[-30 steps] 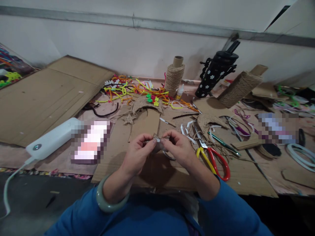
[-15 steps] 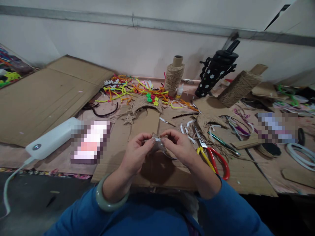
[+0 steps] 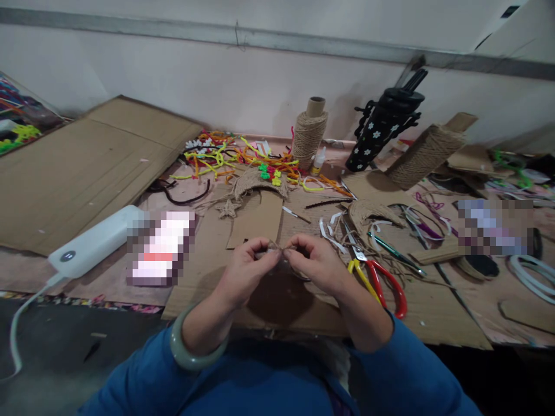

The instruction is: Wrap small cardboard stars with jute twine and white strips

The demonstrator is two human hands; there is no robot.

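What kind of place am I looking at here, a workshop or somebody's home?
Most likely a small handicraft work area, though home or shop can't be told. Spools of jute twine, a heap of coloured pipe cleaners and scissors lie on flattened cardboard, while both hands pinch a small twine piece.

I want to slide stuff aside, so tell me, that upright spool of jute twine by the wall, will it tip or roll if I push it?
The upright twine spool looks tall and narrow on its cardboard core, so a high push probably tips it. Once down it would likely roll, like the leaning spool nearby. Its rough jute should grip well.
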